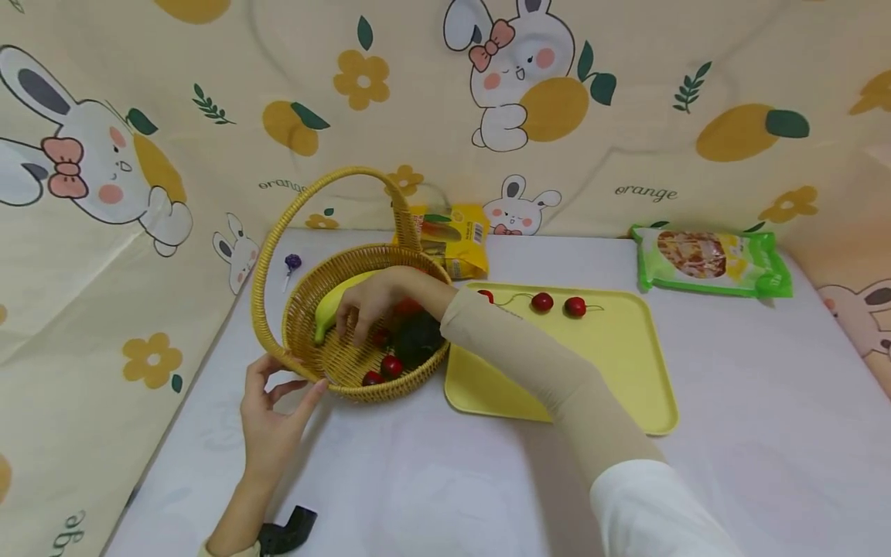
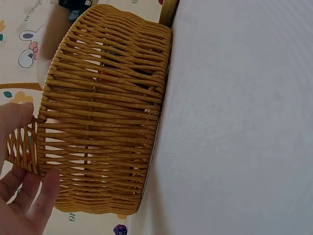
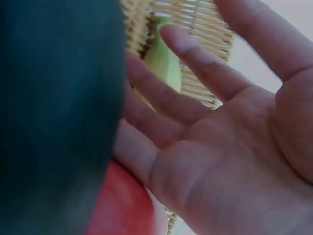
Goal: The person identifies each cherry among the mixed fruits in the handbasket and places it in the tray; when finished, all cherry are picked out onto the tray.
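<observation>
A round wicker basket [image 1: 362, 391] with a tall hoop handle stands on the left of the table. At the handle's foot by the near rim, my left hand [image 1: 274, 418] pinches the wicker between thumb and fingers; the left wrist view shows this grip beside the woven wall [image 2: 102, 112]. Inside the basket reaches my right hand [image 1: 379, 298], its fingers spread and nothing seen in them. They lie over a banana [image 3: 164, 68], next to a large dark green rounded thing [image 3: 58, 98] and a smooth red one [image 3: 124, 205]. Several cherries [image 1: 391, 366] lie at the basket's near side.
Right of the basket is a yellow tray [image 1: 578, 371], with cherries [image 1: 541, 302] along its far edge. A yellow packet [image 1: 459, 240] stands behind the basket, a green packet [image 1: 710, 263] lies at the back right. A small purple-headed thing [image 1: 292, 263] lies far left.
</observation>
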The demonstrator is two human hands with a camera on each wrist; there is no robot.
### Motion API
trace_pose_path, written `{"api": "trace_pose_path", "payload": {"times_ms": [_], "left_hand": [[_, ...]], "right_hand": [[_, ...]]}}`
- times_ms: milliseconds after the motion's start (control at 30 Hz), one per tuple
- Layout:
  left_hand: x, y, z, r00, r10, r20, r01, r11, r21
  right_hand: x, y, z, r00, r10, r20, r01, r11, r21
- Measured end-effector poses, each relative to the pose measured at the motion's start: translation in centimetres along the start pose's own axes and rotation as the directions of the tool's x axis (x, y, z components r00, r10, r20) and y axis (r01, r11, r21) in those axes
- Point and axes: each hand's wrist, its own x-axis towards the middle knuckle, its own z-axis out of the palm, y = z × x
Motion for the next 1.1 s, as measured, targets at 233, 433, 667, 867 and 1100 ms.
{"api": "trace_pose_path", "payload": {"times_ms": [233, 433, 667, 867, 1100], "left_hand": [[-0.4, 0.3, 0.0, 1.000, -0.025, -0.007, 0.026, 0.999, 0.038], [-0.3, 0.5, -0.6, 1.000, -0.009, -0.016, 0.009, 0.999, 0.046], [-0.1, 0.2, -0.4, 1.000, -0.015, -0.002, 0.015, 0.999, 0.046], [0.1, 0.2, -0.3, 1.000, 0.001, 0.004, -0.001, 0.999, 0.039], [0.1, 0.2, 0.0, 1.000, -0.001, 0.010, 0.001, 1.000, 0.018]], "right_hand": [[0.5, -0.1, 0.0, 0.995, 0.032, 0.098, -0.036, 0.998, 0.042], [0.7, -4.1, -1.2, 0.980, 0.160, 0.120, -0.149, 0.984, -0.096], [1.7, -4.4, -1.1, 0.913, 0.388, 0.129, -0.361, 0.913, -0.192], [2.1, -3.2, -0.3, 0.938, 0.317, 0.139, -0.309, 0.948, -0.080], [2.4, -2.3, -0.1, 0.982, 0.154, 0.111, -0.162, 0.985, 0.066]]}}
